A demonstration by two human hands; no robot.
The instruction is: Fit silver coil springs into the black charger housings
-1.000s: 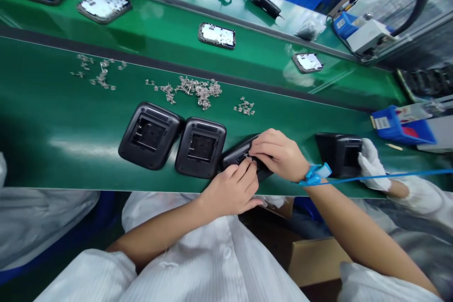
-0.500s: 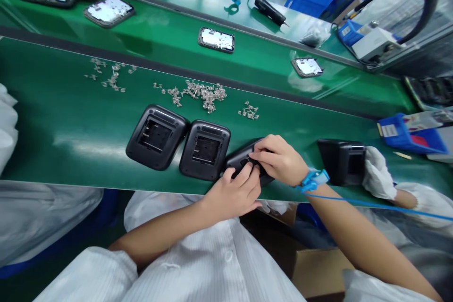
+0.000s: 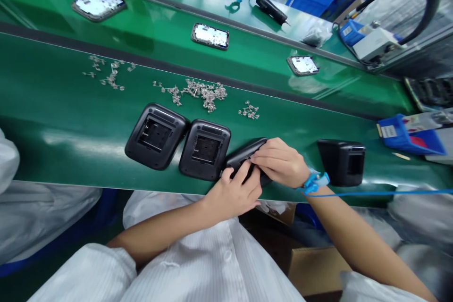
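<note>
A black device housing (image 3: 244,152) lies tilted on the green bench at the centre, largely covered by my hands. My left hand (image 3: 235,193) rests on its near side with the fingers bent over it and holds it. My right hand (image 3: 279,163), with a blue strap at the wrist, has its fingertips pinched together at the housing's recess; whatever is between them is too small to make out. Left of them lie two more black housings (image 3: 205,150) (image 3: 155,137) with square recesses facing up. Behind these sits a pile of small clear parts (image 3: 207,94).
Beyond the bench edge, a green conveyor (image 3: 159,28) carries boards in frames (image 3: 210,36). Another black housing (image 3: 341,163) stands at the right, near a blue bin (image 3: 410,137). A black screwdriver (image 3: 271,9) lies at the back. A person's white sleeve (image 3: 7,160) shows at left.
The boards on the conveyor have shifted left. My right hand's fingers have drawn closer together. The gloved hand at the right housing and the bare hand at upper left have gone from those spots.
</note>
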